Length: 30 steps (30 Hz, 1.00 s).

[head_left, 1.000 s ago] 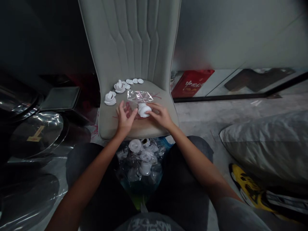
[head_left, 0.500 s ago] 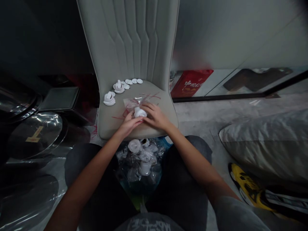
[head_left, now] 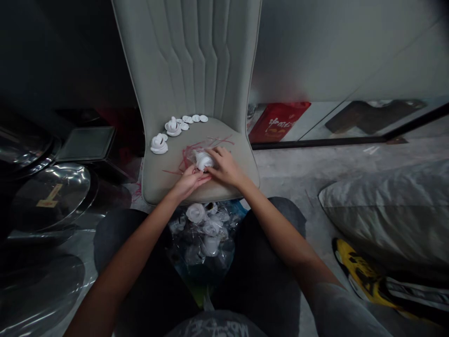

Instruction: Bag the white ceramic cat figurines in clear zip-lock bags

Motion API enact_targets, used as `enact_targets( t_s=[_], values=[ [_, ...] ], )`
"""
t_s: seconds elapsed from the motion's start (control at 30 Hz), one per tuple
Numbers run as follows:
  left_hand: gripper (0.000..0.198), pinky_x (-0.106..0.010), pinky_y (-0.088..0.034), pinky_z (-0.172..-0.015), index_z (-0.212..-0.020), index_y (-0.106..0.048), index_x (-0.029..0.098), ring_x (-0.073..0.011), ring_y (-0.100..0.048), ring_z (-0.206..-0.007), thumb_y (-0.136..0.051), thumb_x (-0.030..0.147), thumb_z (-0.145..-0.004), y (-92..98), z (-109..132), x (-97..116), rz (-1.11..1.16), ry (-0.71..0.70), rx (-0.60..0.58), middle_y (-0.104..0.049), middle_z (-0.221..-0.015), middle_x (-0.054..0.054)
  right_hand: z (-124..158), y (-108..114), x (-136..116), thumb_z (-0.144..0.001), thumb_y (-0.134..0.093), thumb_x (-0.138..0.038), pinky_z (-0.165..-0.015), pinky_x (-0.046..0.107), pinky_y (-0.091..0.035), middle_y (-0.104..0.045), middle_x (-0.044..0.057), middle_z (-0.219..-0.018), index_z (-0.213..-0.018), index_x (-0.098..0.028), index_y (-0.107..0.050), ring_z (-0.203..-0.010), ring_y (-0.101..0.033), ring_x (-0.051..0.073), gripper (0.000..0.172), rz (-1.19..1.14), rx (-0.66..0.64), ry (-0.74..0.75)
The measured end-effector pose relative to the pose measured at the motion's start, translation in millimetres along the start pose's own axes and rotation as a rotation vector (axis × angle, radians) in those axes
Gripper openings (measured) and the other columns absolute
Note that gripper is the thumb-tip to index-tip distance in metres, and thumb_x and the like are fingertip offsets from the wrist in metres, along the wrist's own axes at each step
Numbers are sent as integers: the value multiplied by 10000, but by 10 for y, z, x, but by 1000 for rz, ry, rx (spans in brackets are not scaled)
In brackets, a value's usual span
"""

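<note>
On the grey chair seat [head_left: 164, 173] my left hand [head_left: 187, 180] and my right hand [head_left: 226, 169] meet around a small white plastic part [head_left: 203, 160] wrapped in a clear plastic bag with red edging [head_left: 191, 157]. Both hands pinch the bag and the part between their fingers. Two more white parts [head_left: 159, 143] [head_left: 173, 126] and several small white discs [head_left: 192, 119] lie at the back of the seat, apart from my hands.
A clear bag full of wrapped white parts [head_left: 206, 234] sits on the floor between my knees. Shiny metal trays [head_left: 52, 192] lie at left. A red box [head_left: 277, 120] stands behind the chair. A grey cushion [head_left: 386, 210] and a yellow shoe [head_left: 358, 271] are at right.
My hands closed in on the white part and gathered the clear bag around it; the flat bag on the seat is now bunched over the part.
</note>
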<state>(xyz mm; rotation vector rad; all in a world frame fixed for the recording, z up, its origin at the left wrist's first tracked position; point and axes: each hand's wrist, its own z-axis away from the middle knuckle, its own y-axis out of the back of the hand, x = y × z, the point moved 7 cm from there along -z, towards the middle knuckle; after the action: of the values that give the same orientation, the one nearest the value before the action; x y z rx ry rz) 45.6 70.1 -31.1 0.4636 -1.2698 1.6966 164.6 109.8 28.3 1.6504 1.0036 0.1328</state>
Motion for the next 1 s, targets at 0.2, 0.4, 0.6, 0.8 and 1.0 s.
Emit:
enact_targets(
  t_s=[0.2, 0.4, 0.6, 0.8, 1.0],
  values=[
    [176, -502, -492, -1118, -974, -599, 158, -193, -725, -988, -475, 41, -931, -61, 66, 0, 99, 56, 22, -706, -1035, -72, -19, 44, -2, -894, -645, -364, -987, 482, -463, -614, 164, -1238, -1263, -171, -537, -1138, -556, 323, 430, -53, 5, -11],
    [87, -543, -439, -1146, -951, -581, 181, -222, -691, -1115, -543, 110, -918, -100, 77, -20, 31, 0, -75, -698, -1138, -98, -51, 81, -118, -957, -529, -237, -928, 470, -471, -625, 166, -1232, -1402, -175, -489, -1109, -557, 324, 452, 162, -40, 23],
    [188, -496, -453, -1124, -1071, -583, 178, -229, -688, -1134, -580, 121, -892, -174, 141, -79, -27, 73, -168, -711, -1188, -122, -65, 3, -168, -1008, -426, -181, -977, 463, -453, -578, 165, -1282, -1453, -200, -488, -1157, -525, 311, 450, 262, -88, 89],
    [188, -325, -559, -808, -1027, -567, 161, -200, -740, -877, -652, 262, -892, -49, 265, -42, -292, 223, -192, -728, -1146, -136, -55, -47, -87, -984, -432, -148, -990, 467, -478, -563, 155, -1302, -1458, -199, -479, -1166, -535, 288, 479, 184, -13, 126],
    [399, -215, -479, -622, -1121, -609, 151, -121, -665, -665, -772, 301, -789, 228, 182, 322, -687, -230, 115, -698, -815, -4, -8, 14, 151, -956, -555, -283, -1019, 484, -468, -584, 175, -1315, -1392, -173, -545, -1199, -556, 313, 451, 16, 38, 8]
  ],
)
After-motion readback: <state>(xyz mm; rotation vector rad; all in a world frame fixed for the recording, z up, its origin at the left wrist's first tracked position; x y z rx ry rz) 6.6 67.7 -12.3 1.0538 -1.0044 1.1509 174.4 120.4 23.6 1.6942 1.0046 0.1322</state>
